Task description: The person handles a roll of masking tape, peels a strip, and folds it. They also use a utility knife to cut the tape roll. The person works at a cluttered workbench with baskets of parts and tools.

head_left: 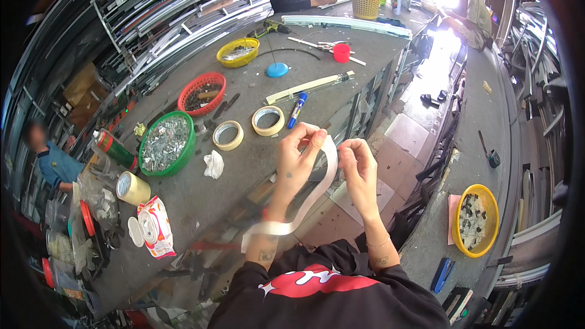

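My left hand (297, 161) and my right hand (359, 167) are raised together over the front edge of the grey workbench (201, 201). Both pinch a long white strip of tape (317, 192). The strip arches between my fingers and hangs down along my left forearm, ending in a curled end near my elbow. Just beyond my hands lie two rolls of masking tape (268, 120) and a blue marker (297, 110).
On the bench are a green basket of metal parts (166, 144), a red basket (202, 93), a yellow basket (237, 52), a spray can (116, 149), a wipes pack (153, 226) and a long metal profile (311, 87). A second bench on the right carries another yellow basket (477, 220). Other people sit at the far end and left.
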Tool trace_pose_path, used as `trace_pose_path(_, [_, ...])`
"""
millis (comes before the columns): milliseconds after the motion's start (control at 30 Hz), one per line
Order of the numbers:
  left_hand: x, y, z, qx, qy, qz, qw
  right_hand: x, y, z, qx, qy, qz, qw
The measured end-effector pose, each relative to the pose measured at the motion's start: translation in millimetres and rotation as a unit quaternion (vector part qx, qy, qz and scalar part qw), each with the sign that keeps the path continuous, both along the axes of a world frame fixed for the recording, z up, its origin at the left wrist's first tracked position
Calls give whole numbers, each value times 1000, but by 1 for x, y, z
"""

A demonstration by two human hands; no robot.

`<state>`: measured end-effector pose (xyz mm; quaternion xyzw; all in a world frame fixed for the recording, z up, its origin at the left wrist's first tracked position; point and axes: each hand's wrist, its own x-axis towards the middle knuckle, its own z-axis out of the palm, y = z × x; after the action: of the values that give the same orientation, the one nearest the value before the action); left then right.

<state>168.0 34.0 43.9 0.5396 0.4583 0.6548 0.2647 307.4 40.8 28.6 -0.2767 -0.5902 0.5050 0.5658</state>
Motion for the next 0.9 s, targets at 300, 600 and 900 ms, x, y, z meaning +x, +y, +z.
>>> trace_pose_path(300, [7,-14,-4,36,62,51,996,-13,-5,4,89,-118,-110,983])
trace_pose_path(600, [1,-39,-3,-11,31,73,997,-28,-13,-3,69,-23,-5,997])
trace_pose_path(900, [4,-46,-19,42,-10,135,990,-44,-37,-10,134,-6,-87,987])
